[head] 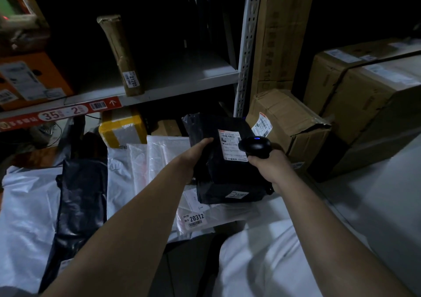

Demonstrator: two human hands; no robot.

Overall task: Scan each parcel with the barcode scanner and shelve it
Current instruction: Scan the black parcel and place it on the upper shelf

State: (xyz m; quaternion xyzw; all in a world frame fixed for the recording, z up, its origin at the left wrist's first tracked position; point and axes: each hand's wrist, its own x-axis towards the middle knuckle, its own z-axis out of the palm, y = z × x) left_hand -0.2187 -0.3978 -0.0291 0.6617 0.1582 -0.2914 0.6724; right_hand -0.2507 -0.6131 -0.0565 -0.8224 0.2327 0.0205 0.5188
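Note:
A black plastic-wrapped parcel (pixel 225 171) is lifted above the pile at centre, a white shipping label on its top face. My left hand (pixel 193 158) grips its left side. My right hand (pixel 271 169) holds a black barcode scanner (pixel 256 146), a blue light lit on it, its head right over the label's right edge. A second small label shows on the parcel's front face.
White and black mailer bags (pixel 145 167) lie heaped on the floor, one marked 20312. A grey metal shelf (pixel 182 85) tagged 35-2 carries a tall wrapped parcel (pixel 123 55) and orange boxes (pixel 34 78). Cardboard boxes (pixel 293 126) stand at right.

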